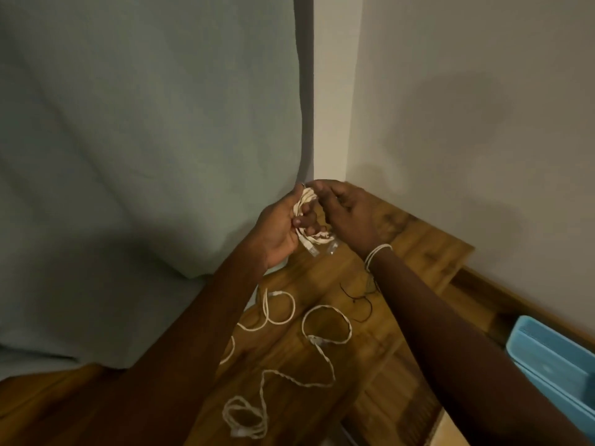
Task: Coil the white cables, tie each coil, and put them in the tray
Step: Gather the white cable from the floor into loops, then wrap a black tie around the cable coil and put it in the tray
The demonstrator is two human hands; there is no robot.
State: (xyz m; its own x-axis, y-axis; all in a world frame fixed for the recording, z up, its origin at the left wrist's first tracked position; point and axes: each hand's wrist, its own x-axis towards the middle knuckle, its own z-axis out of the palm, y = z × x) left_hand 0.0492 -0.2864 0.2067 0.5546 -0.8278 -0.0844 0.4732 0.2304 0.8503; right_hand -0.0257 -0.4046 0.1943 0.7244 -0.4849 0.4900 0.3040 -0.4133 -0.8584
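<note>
My left hand [279,231] grips a small coil of white cable [306,201] held up above the wooden table [370,365], with the cable's connector ends [314,249] hanging below the fingers. My right hand [349,214] is at the top of the same coil, its fingertips pinching it. Several white bands [377,252] circle my right wrist. Loose white cables [325,336] lie looped on the table below my arms, and another bundle [244,416] sits near the front. A blue tray [553,371] stands at the lower right.
A grey-green curtain [145,156] hangs on the left down to the table edge. A pale wall [467,123] closes the right side. A thin black thread [357,300] lies on the table near my right forearm.
</note>
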